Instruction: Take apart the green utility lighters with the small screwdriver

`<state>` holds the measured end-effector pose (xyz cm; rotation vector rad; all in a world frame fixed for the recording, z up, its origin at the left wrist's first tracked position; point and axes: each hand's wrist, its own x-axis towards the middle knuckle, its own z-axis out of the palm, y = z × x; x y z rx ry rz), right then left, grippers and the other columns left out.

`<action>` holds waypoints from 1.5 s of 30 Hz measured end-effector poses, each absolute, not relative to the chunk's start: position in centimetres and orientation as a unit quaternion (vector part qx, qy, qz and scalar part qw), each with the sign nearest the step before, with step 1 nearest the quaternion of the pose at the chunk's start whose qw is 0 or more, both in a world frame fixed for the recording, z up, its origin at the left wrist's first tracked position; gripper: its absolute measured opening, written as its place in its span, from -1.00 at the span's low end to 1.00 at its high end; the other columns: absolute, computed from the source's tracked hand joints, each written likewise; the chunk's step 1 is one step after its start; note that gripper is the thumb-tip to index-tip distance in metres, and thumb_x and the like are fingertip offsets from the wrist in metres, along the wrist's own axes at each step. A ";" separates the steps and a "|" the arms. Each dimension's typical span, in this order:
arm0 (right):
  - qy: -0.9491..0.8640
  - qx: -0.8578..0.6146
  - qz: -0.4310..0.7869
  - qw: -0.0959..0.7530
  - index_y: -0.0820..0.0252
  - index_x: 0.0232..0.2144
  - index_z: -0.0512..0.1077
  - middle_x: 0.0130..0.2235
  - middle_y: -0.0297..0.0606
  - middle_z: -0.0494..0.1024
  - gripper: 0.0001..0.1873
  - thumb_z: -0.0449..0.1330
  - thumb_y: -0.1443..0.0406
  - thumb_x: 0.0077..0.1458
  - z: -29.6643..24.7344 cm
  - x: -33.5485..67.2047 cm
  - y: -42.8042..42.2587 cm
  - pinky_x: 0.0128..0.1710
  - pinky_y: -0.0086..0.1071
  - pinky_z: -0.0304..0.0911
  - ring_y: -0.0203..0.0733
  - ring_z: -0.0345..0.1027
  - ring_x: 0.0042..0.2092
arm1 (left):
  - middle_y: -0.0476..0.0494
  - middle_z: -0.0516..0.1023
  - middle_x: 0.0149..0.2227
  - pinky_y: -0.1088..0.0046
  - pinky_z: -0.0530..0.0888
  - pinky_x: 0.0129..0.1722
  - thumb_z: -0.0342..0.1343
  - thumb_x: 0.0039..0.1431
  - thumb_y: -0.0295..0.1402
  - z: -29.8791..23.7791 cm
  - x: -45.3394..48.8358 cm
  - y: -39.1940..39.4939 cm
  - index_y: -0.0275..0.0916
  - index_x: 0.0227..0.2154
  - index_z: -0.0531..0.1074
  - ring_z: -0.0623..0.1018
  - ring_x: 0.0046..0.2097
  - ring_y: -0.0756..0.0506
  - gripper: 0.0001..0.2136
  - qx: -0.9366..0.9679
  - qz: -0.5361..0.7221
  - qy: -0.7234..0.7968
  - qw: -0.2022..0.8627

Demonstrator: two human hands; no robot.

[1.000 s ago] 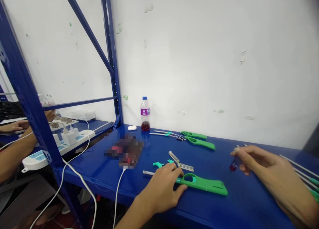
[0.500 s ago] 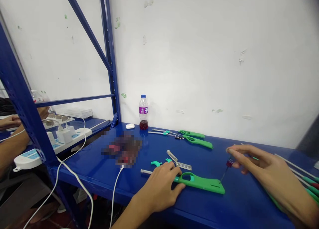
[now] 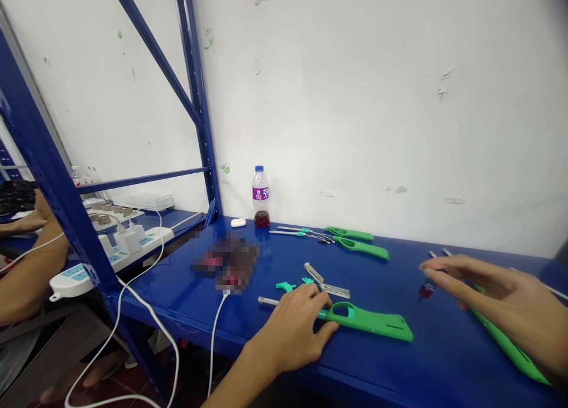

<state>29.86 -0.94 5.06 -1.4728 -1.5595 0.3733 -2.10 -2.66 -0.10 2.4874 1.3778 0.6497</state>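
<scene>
Screwdriver (image 3: 426, 290) in the right hand (image 3: 492, 295), its dark red handle pinched between thumb and fingers in a narrow grip, slants down and leftward. Its thin shaft runs to the butt end of a green utility lighter (image 3: 375, 323); whether the tip sits in a screw is too small to tell. The lighter lies flat near the front edge of the blue counter (image 3: 377, 278), pointing left. Over its neck spreads the left hand (image 3: 296, 322), palm down, its grip closed around the neck, with the metal nozzle (image 3: 268, 301) poking out beyond.

Just behind that hand lie teal triggers (image 3: 285, 287), one partly hidden by the fingers, and two clear plastic pieces (image 3: 335, 290). Another green lighter body (image 3: 510, 343) shows under the right forearm. Farther back, near the wall, are two green handle casings (image 3: 361, 248), with thin metal rods (image 3: 288, 233) to their left. A bottle (image 3: 261, 198) holding a little dark red drink stands beside a small white case (image 3: 238, 223). At far left, a co-worker's forearm (image 3: 35, 272) extends near a power strip (image 3: 110, 263).
</scene>
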 end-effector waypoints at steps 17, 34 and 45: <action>-0.675 -0.460 0.304 0.490 0.00 -0.14 0.67 -0.01 -0.18 0.68 -0.68 0.30 -0.02 0.24 6.7 27.4 -2.3 0.03 -0.24 0.40 0.03 0.49 0.09 | -0.18 0.53 -0.04 0.07 0.47 -0.01 0.10 0.42 -0.27 -1.1 -2.2 -1.2 -0.14 -0.05 0.47 0.56 -0.01 -0.29 -0.85 0.853 0.233 0.451 0.121; -0.705 -0.355 0.268 0.552 -0.01 -0.20 0.66 -0.14 -0.27 0.65 -0.87 0.31 0.15 0.30 5.1 26.6 -0.2 -0.10 -0.30 0.43 -0.13 0.52 -0.09 | -0.15 0.55 -0.04 0.12 0.49 -0.02 0.02 0.43 -0.16 -1.7 -2.5 -0.6 -0.09 -0.03 0.47 0.58 -0.01 -0.28 -0.78 0.860 0.232 0.444 0.095; -0.678 -0.398 0.255 0.563 0.05 -0.08 0.62 -0.11 -0.22 0.67 -0.73 0.21 0.08 0.37 4.9 27.0 0.1 0.03 -0.23 0.38 -0.08 0.52 -0.03 | -0.17 0.57 -0.03 0.14 0.50 -0.03 0.01 0.43 -0.14 -1.7 -2.4 -0.6 -0.11 -0.03 0.49 0.59 -0.02 -0.27 -0.75 0.860 0.240 0.442 0.085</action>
